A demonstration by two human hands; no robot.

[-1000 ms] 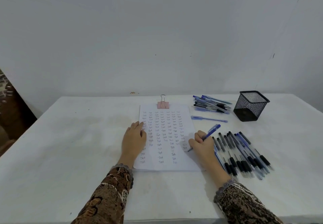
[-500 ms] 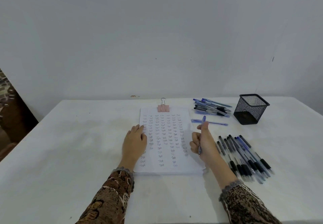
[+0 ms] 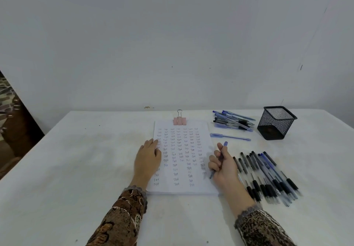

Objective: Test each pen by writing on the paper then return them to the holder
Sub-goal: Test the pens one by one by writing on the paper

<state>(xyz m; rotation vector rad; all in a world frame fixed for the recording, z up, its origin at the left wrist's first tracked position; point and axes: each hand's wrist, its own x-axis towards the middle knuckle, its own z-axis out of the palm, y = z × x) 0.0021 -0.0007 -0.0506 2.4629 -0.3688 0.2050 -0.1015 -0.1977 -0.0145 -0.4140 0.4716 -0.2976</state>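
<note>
The right hand's (image 3: 223, 166) fingers are curled round a blue pen (image 3: 224, 145), which stands steeply with its cap end above the knuckles and its tip low at the right edge of the paper (image 3: 182, 189); whether the tip touches the sheet cannot be told. The left hand (image 3: 147, 157) lies flat on the paper's left edge, fingers straight and close together. The sheet, filled with columns of small written words, is held at the top by a pink binder clip (image 3: 179, 120). Just right of the right hand lies a row of pens (image 3: 268, 176); farther back lie a single blue pen (image 3: 229, 136), a pile of pens (image 3: 233, 122) and a black mesh holder (image 3: 275, 123). The white table (image 3: 76, 159) is faintly smudged and meets a plain pale wall (image 3: 172, 34).
</note>
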